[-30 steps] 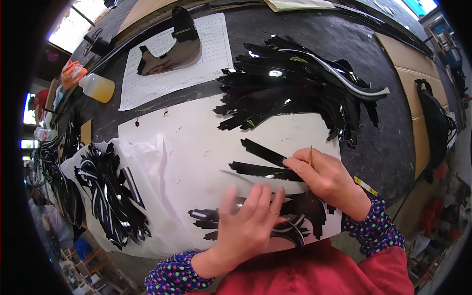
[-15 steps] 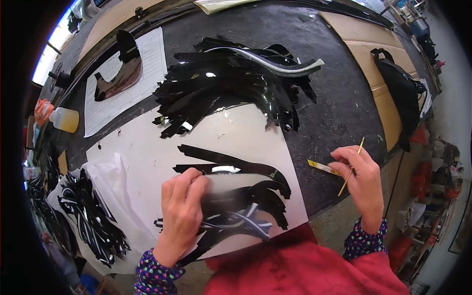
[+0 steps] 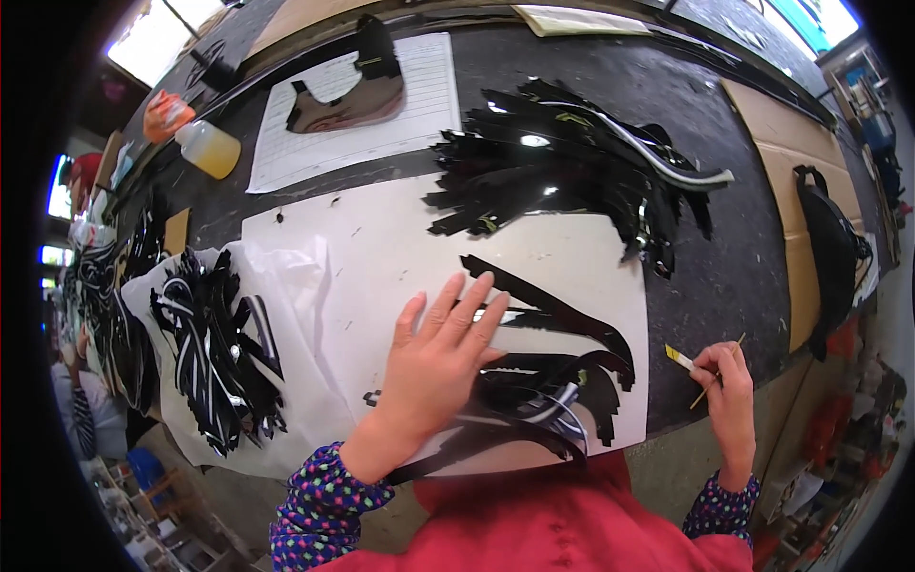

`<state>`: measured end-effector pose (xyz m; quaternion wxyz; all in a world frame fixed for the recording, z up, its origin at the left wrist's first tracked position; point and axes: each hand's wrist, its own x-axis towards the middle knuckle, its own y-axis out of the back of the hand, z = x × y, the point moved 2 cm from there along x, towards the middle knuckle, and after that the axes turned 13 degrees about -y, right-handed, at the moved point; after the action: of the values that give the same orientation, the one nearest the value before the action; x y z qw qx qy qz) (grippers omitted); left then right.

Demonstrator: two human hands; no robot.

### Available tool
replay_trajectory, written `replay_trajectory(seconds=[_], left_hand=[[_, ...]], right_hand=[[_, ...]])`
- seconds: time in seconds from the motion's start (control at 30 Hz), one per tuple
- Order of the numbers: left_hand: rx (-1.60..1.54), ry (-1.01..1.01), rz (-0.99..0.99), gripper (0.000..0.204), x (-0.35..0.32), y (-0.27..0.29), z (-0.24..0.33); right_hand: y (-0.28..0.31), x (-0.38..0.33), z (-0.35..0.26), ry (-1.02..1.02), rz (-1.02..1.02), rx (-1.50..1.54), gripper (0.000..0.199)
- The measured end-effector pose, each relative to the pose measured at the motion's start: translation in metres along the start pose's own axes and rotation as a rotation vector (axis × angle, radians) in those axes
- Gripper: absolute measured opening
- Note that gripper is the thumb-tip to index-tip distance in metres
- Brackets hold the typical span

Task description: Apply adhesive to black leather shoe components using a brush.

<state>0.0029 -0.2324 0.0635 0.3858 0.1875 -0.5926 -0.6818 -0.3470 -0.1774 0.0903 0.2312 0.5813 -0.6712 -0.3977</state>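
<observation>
My left hand (image 3: 437,357) lies flat, fingers spread, on curved black cut pieces (image 3: 553,367) that rest on a white sheet (image 3: 381,257). My right hand (image 3: 729,391) is off to the right at the bench's front edge, pinching a thin yellow-handled brush or stick (image 3: 710,377), clear of the sheet. Beyond the white sheet lies a big heap of glossy black strips (image 3: 562,167).
A second pile of black-and-white strips (image 3: 214,348) sits on white paper at the left. Farther back are a lined sheet with a brown-black shaped piece (image 3: 353,91), a yellowish bottle (image 3: 210,148) and cardboard (image 3: 791,191) with a black bag (image 3: 834,253) at the right.
My right hand has left the black pieces and moved out to the right edge of the bench with the stick. My left hand slid up and now presses flat on the pieces.
</observation>
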Motion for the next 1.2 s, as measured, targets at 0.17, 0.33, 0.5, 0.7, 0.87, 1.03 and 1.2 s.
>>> replay_trajectory(seconds=[0.17, 0.33, 0.5, 0.7, 0.87, 1.03, 1.2], left_hand=[[-0.037, 0.022, 0.015, 0.059, -0.006, 0.001, -0.007], [-0.026, 0.045, 0.06, 0.06, -0.006, -0.001, -0.013], [-0.011, 0.068, 0.065, 0.06, -0.007, -0.002, -0.012], [-0.042, 0.11, 0.077, 0.061, -0.006, -0.003, -0.01], [-0.054, 0.12, 0.047, 0.061, -0.004, 0.002, -0.011], [-0.063, 0.124, 0.062, 0.059, -0.005, 0.001, -0.013], [0.013, 0.103, 0.005, 0.05, -0.003, 0.003, -0.011]], right_hand=[[-0.005, -0.004, -0.009, 0.062, 0.039, -0.039, 0.02], [-0.008, 0.008, -0.025, 0.157, 0.08, 0.085, 0.013], [-0.048, 0.037, -0.124, 0.271, -0.269, 0.408, 0.012], [-0.114, 0.071, -0.156, 0.347, -0.319, 0.44, 0.019], [-0.121, 0.07, -0.157, 0.373, -0.237, 0.384, 0.027], [-0.124, 0.067, -0.158, 0.404, -0.194, 0.344, 0.032], [-0.123, 0.066, -0.158, 0.457, -0.168, 0.298, 0.039]])
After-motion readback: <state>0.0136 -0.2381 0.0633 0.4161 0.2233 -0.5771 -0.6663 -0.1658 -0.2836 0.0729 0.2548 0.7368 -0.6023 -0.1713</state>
